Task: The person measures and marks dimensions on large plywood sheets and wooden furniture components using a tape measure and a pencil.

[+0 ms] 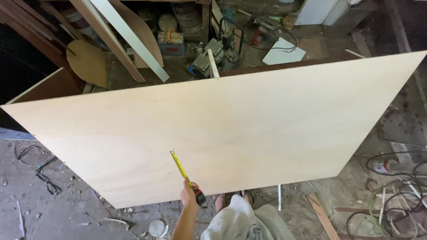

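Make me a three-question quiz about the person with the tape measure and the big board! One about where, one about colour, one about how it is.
1. Where does the tape measure blade lie?
A. on the plywood sheet
B. on the floor
C. in a box

2. What colour is the blade?
A. blue
B. yellow
C. white

3. How is the blade?
A. rolled in
B. snapped
C. pulled out

Answers: 1 A, its tip rests on the sheet. 2 B, the strip is yellow. 3 C, it stretches out from the case in the hand.

Left hand [189,194] raised from below on a bare forearm, fingers closed in a grip
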